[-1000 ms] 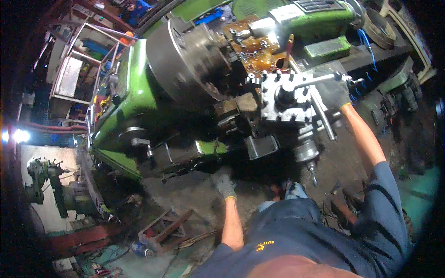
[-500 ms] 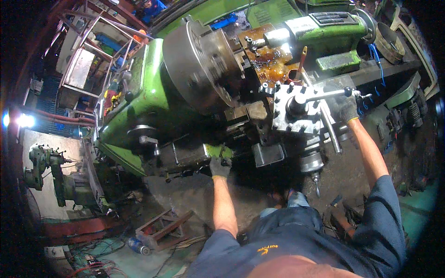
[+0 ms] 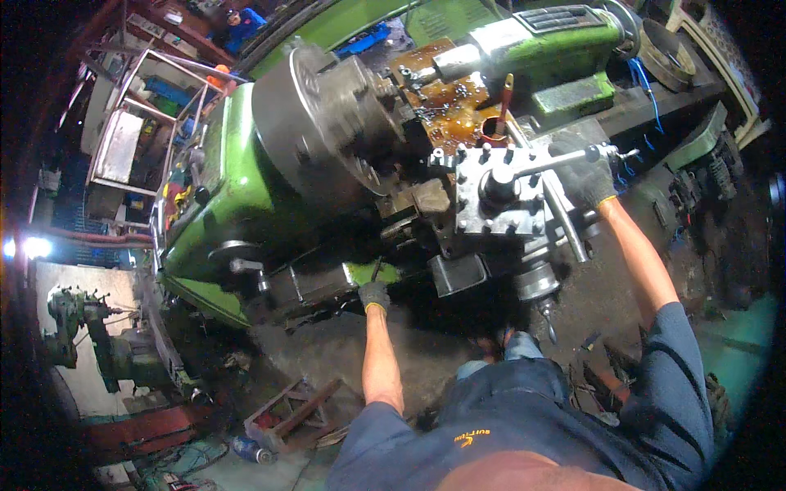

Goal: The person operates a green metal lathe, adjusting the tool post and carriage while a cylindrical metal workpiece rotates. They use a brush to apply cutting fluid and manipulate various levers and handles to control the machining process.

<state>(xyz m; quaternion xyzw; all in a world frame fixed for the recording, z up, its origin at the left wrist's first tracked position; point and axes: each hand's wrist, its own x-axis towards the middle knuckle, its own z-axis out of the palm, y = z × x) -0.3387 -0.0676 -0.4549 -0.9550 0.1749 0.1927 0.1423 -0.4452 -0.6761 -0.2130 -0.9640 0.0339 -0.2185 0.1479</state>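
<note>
I stand at a green lathe (image 3: 233, 176). My left hand (image 3: 374, 295), in a dark work glove with a yellow cuff, is closed round the base of a short dark lever (image 3: 377, 268) on the front of the machine. My right hand (image 3: 583, 173), gloved alike, is beside the tool post (image 3: 496, 214), under its long clamping lever (image 3: 557, 161); its fingers are mostly hidden. The big round chuck (image 3: 282, 123) is smeared, as if spinning. To its right, the tailstock (image 3: 557, 45) points a drill chuck (image 3: 420, 76) toward it.
A brush (image 3: 507, 92) stands in a small pot (image 3: 493, 128) by an oily brown tray (image 3: 446, 106). A handwheel (image 3: 538, 282) with a crank sticks out toward me. A rusty metal frame (image 3: 299, 413) and a blue can (image 3: 250, 450) are on the floor. Another person (image 3: 243, 29) is at far left.
The whole view has shifted, so the lathe sits farther left. My left hand's fingers look more tightly closed at the lever. The chuck's jaws look more smeared. My right hand stays beside the tool post.
</note>
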